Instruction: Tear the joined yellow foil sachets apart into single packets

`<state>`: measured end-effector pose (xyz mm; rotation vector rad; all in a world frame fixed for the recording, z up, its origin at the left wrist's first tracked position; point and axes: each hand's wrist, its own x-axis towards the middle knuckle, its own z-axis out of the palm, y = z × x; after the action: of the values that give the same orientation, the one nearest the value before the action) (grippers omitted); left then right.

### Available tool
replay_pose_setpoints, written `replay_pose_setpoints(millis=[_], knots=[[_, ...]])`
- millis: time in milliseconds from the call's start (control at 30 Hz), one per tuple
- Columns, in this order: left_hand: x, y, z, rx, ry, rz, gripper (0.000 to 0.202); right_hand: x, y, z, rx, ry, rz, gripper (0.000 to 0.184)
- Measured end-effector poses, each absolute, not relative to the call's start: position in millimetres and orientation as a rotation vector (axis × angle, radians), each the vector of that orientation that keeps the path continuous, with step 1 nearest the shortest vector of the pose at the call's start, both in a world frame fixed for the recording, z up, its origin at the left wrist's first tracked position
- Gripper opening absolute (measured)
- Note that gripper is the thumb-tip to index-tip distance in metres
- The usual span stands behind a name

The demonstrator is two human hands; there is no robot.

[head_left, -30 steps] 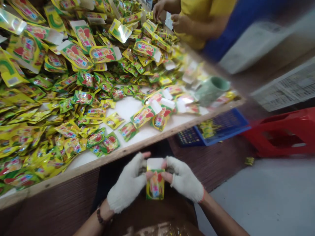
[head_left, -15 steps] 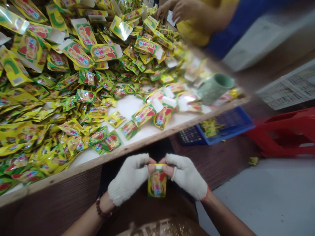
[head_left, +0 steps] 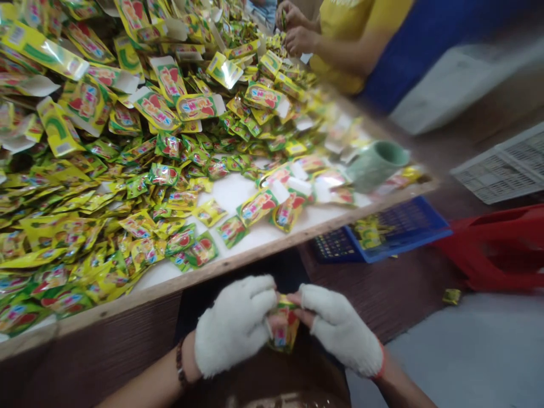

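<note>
A small yellow and green candy box (head_left: pixel 285 335) with a red fruit picture is held low over my lap, just off the table's near edge. My left hand (head_left: pixel 238 323), in a white fingerless glove, is closed on its left side, the thumb lying across the front. From the right, my right hand (head_left: pixel 342 328), gloved alike, pinches the box near its top. The fingers partly cover the top end, so whether its flap is closed cannot be made out.
Candy boxes (head_left: pixel 157 107) and small wrapped sachets (head_left: pixel 202 249) are heaped on the wood-edged table (head_left: pixel 229 263). A green tube (head_left: pixel 378 164) stands near its right corner. Beyond are a blue basket (head_left: pixel 408 249), a red stool (head_left: pixel 501 243), a white crate (head_left: pixel 501 164) and a co-worker's hands (head_left: pixel 297 34).
My left hand has turned so its back faces up, its fingers folding over the box's top and front. The box has tilted slightly. The view has shifted a little.
</note>
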<state>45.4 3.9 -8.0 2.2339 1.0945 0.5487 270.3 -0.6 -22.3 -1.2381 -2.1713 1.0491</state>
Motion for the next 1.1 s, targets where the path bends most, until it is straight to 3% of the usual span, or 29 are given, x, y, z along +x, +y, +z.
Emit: replay_pose_setpoints(millis=[167, 233, 300, 400, 500, 633, 833, 1100], knots=[[46.9, 69.0, 15.9, 2.279, 1.487, 0.891, 0.017, 335.9, 26.8, 11.6, -1.668, -2.210, 0.276, 0.025], [48.1, 100.3, 16.1, 2.233, 1.648, 0.830, 0.023, 354.8, 34.4, 22.6, -1.793, -2.095, -0.073, 0.026], [48.9, 126.0, 13.1, 2.120, 1.761, 0.680, 0.033, 356.2, 37.8, 24.6, -1.747, -2.013, -0.168, 0.025], [46.3, 140.0, 11.5, 1.951, 1.760, 0.623, 0.041, 326.1, 37.2, 10.9, -1.537, -1.998, 0.139, 0.018], [40.6, 117.6, 18.3, 1.837, 1.593, 0.851, 0.033, 276.9, 34.0, -7.2, -1.432, -1.821, 0.623, 0.014], [38.5, 56.6, 23.7, 1.461, 1.384, 0.978, 0.034, 223.4, 31.2, -15.8, -1.205, -1.241, 1.162, 0.024], [40.4, -0.7, -12.2, 1.201, 1.310, 0.899, 0.049, 212.7, 16.9, -27.6, -1.148, -1.113, 1.448, 0.027], [32.9, -34.0, -50.4, 1.296, 1.334, 0.702, 0.043, 237.7, -10.6, -40.3, -1.312, -1.344, 1.736, 0.022]])
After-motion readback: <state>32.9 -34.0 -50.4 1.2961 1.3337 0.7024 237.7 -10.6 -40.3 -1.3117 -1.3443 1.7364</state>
